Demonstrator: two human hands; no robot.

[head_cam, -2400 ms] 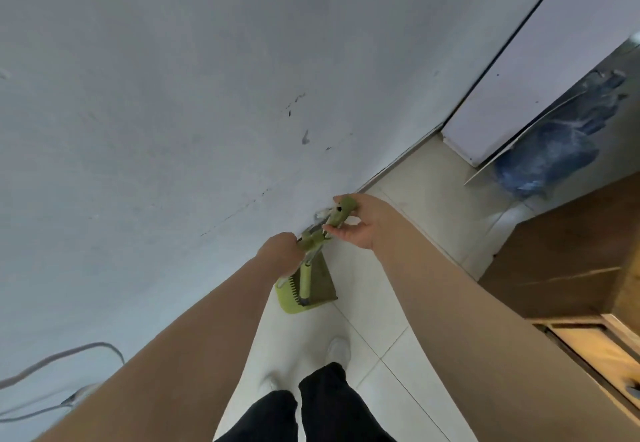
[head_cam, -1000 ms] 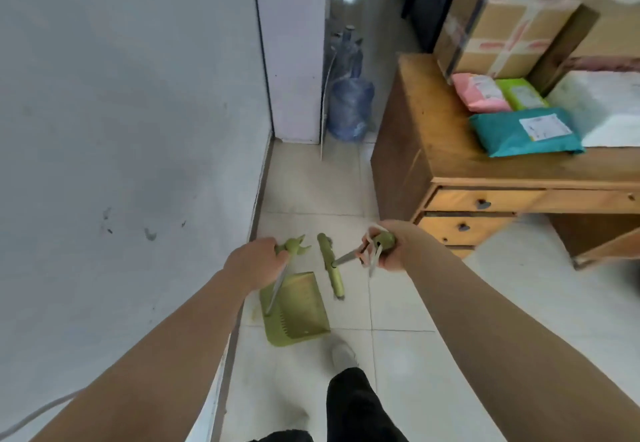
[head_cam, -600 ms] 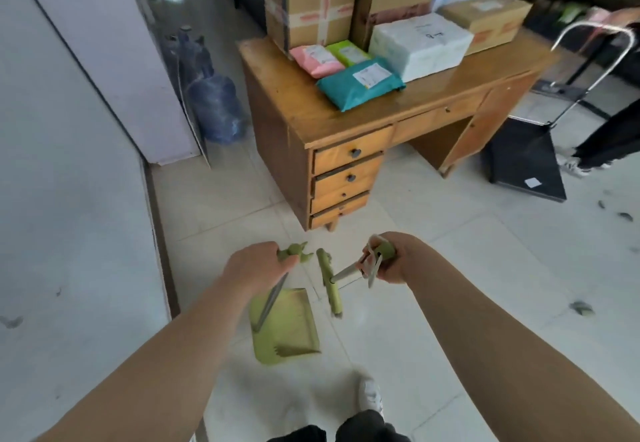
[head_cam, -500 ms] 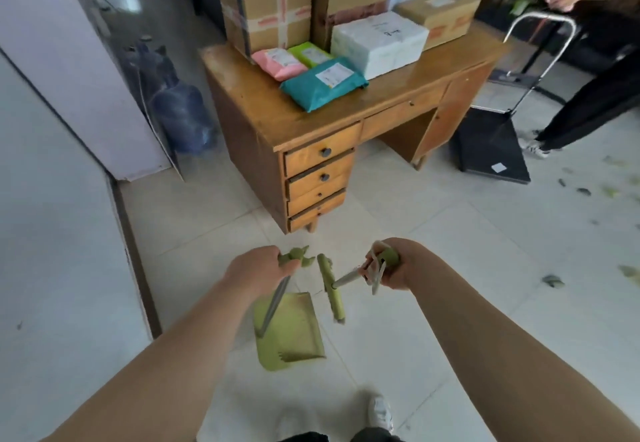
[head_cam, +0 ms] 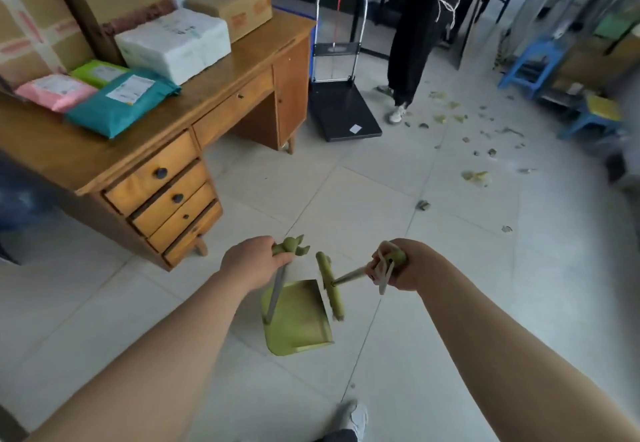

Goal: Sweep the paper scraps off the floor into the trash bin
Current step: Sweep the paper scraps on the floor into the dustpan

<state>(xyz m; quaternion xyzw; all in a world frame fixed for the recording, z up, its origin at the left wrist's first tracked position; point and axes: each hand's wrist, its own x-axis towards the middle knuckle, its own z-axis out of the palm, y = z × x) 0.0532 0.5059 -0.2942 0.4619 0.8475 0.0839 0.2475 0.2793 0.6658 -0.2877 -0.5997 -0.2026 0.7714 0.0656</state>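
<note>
Your two bare forearms reach forward and down over the tiled floor (head_cam: 450, 303), hands level with each other and a little apart. To your left stands the wooden bench (head_cam: 166, 130), its drawers (head_cam: 162, 199) all closed; on its top sit stacked cardboard boxes (head_cam: 41, 19), a white parcel (head_cam: 173, 43) and flat mailers in teal (head_cam: 121, 102), pink and green. Beyond it a black hand trolley (head_cam: 341, 109) stands on the floor, with another person's dark trouser legs (head_cam: 412, 43) just beside it.

Your left hand (head_cam: 252, 263) has a clenched grip on the top of the dustpan's handle; the green dustpan (head_cam: 298, 317) hangs below it, its pan showing nothing inside. Your right hand (head_cam: 405, 265) is closed around the green end of the broom's handle, with the broom head (head_cam: 330, 286) just beside the pan's right edge.

The paper scraps (head_cam: 474, 130) lie scattered on the floor well ahead to your right, near the blue stools (head_cam: 540, 61). No trash bin can be made out.
</note>
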